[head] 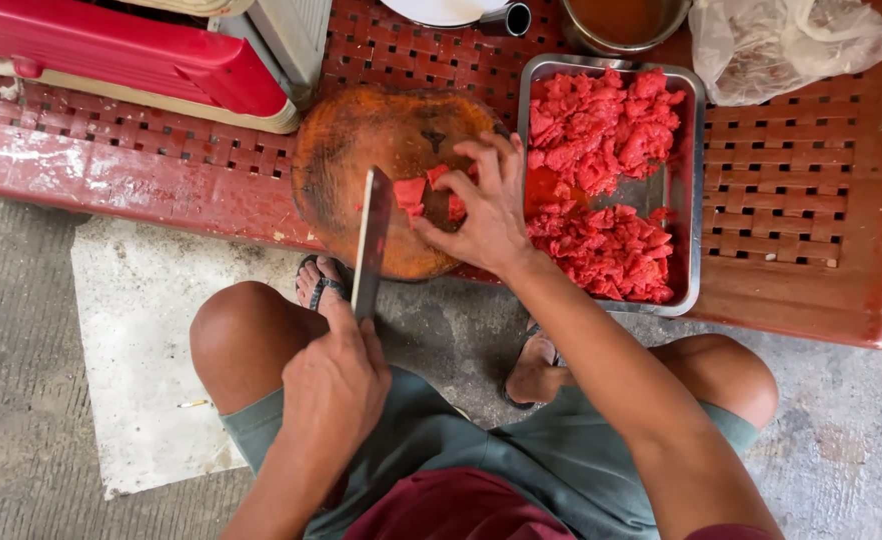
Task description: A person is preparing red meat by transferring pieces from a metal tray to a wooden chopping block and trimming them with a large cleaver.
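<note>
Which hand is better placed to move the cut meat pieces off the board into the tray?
Right. The right hand already rests on the meat pieces on the board, beside the tray. The left hand is busy gripping the cleaver.

A single head-worn camera looks almost straight down from close above, over the person's knees, at a red bench (811, 280); its far edge is cut off, probably.

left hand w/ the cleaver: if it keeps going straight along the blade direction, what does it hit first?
Likely the red meat pieces on the round wooden chopping board, which sit just past the cleaver held by the left hand. The right hand pins them alongside. Blade height above the board is unclear.
</note>
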